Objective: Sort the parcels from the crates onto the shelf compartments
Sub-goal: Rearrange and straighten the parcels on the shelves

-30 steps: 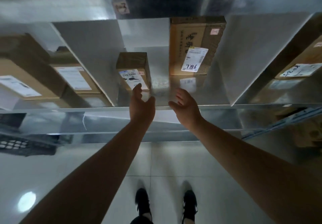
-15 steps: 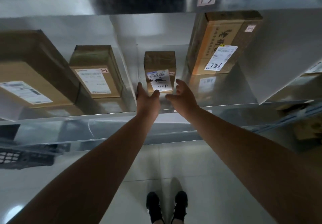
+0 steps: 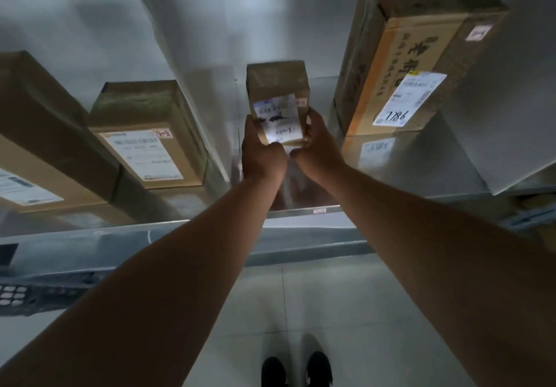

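Grey metal shelving (image 3: 421, 173) with upright dividers fills the upper frame, over pale floor tiles. At centre, the left hand (image 3: 261, 155) and right hand (image 3: 320, 150) grasp a small brown cardboard parcel with a white label (image 3: 278, 86) from either side, low in the middle compartment. Just right of it stands a tall brown printed carton labelled 7786 (image 3: 421, 49). Past the divider at left lie a labelled brown box (image 3: 144, 134) and a larger brown box (image 3: 39, 146). Black shoes (image 3: 296, 370) show at bottom centre.

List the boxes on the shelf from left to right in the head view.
Big box, medium box, small box gripped by the left hand and right hand, tall box.
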